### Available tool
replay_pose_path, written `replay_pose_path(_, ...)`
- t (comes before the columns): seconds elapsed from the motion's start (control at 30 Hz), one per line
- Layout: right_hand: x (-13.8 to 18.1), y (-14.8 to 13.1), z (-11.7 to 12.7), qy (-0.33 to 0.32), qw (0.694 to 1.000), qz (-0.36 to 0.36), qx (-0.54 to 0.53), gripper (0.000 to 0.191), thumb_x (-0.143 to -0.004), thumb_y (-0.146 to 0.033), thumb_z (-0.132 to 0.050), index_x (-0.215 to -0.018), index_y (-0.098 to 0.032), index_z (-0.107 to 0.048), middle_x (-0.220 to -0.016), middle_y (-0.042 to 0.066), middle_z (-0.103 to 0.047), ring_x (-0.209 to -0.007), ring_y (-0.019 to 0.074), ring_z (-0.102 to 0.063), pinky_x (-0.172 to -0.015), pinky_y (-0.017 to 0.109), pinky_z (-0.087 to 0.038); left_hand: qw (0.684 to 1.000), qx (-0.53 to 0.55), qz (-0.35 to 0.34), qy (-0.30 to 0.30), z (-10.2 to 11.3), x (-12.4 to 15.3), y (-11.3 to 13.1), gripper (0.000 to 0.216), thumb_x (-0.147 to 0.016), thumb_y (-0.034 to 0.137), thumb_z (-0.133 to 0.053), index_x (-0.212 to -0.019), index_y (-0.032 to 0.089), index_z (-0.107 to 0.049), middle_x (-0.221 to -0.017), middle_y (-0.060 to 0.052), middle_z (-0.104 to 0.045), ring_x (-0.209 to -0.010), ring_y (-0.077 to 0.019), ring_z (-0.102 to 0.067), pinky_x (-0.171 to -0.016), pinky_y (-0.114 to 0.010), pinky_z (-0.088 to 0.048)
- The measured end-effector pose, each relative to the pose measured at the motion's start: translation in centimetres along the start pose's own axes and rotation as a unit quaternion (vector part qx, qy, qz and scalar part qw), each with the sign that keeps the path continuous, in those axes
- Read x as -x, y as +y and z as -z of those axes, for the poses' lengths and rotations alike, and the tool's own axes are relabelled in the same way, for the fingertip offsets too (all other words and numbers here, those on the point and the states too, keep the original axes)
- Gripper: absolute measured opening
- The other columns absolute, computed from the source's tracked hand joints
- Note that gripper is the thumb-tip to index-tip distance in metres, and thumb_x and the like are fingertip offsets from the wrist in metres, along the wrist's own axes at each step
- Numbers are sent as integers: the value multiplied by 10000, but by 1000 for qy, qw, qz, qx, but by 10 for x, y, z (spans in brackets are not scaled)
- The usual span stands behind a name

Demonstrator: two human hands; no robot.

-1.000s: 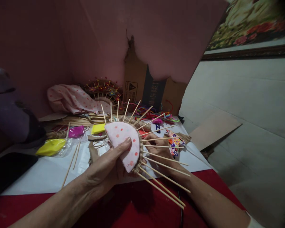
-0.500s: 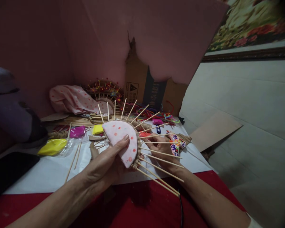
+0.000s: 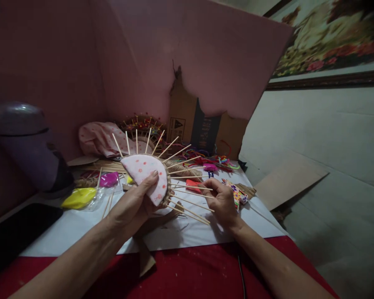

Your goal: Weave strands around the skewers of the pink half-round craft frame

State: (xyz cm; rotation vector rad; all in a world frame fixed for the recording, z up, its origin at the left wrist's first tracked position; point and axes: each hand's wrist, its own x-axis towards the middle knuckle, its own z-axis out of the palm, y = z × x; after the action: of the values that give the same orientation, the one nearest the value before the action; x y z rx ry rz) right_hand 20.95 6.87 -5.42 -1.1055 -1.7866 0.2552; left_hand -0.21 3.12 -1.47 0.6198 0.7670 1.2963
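Note:
My left hand is closed on a half-round craft piece covered in pink dotted cloth, thumb pressed on its face. Several thin wooden sticks fan out from its twine-wrapped rim. It is held tilted above the white sheet. My right hand rests on the sheet just right of the piece, fingers curled among the stick tips. What the fingers pinch, if anything, is too small to make out. A small block with a bright flower print lies right beside that hand.
Yellow clay and magenta clay in clear bags lie at the left. Behind are pink dotted fabric, a finished fan piece, coloured yarn and a cardboard box. A purple device stands far left. Red cloth covers the near edge.
The craft piece has moved left and a little away with my left hand. My right hand came out from under the sticks and now lies on the sheet to the right.

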Motion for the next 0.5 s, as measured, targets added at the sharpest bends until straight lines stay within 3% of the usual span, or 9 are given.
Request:
replay_pose_path(0.17,2,-4,2,12,999,29,-15,159,-816,-249,-546,-676,-173,-541,-561,-28,-484,-497,92,-413,-482,211,-323,999,-13,-43,23,5,-6,3,140,-775,190,-605,-896,127,-636,-784,-69,-699,-630,-165,-641,-635,-377,-577)
replay_pose_path(0.33,5,-10,6,12,997,59,-38,133,-841,-228,-511,-722,-173,-537,-598,-21,-499,-522,97,-425,-503,218,-335,998,-16,-56,37,6,-7,5,110,-780,200,-599,-839,115,-636,-705,-55,-684,-548,-130,-615,-550,-293,-572)
replay_pose_path(0.5,6,-12,10,47,995,81,-41,110,-823,-211,-541,-720,-177,-528,-592,-30,-483,-515,93,-408,-499,219,-326,997,-28,-54,46,4,-6,6,143,-747,173,-635,-871,101,-631,-761,-73,-694,-598,-142,-637,-601,-293,-572)
